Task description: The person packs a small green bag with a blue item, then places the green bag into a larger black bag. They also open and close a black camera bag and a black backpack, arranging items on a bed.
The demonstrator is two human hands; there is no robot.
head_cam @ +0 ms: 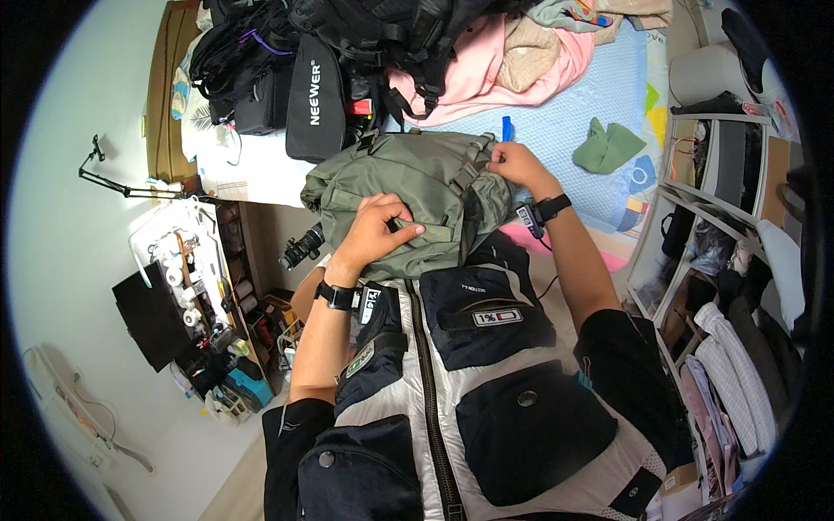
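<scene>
An olive-green fabric bag (391, 166) with straps and buckles stands against my front, at the edge of the bed. My left hand (378, 229) lies on its near panel, fingers curled over the fabric and thumb pointing right. At the bag's right side, my right hand (519, 166) is curled, its fingertips pinched at a strap close to a side-release buckle (465, 176). What sits inside the right fingers is mostly hidden. Just beyond that hand, a small blue object (507, 129) rests on the quilted light-blue bed mat (547, 127).
A folded green cloth (606, 146) lies on the mat. Behind the bag are a black NEEWER case (316, 101), black bags (397, 32) and a pink garment (541, 84). A camera lens (303, 247) juts out at left. Shelves (710, 182) with clothes line the right; a cluttered desk (212, 260) stands left.
</scene>
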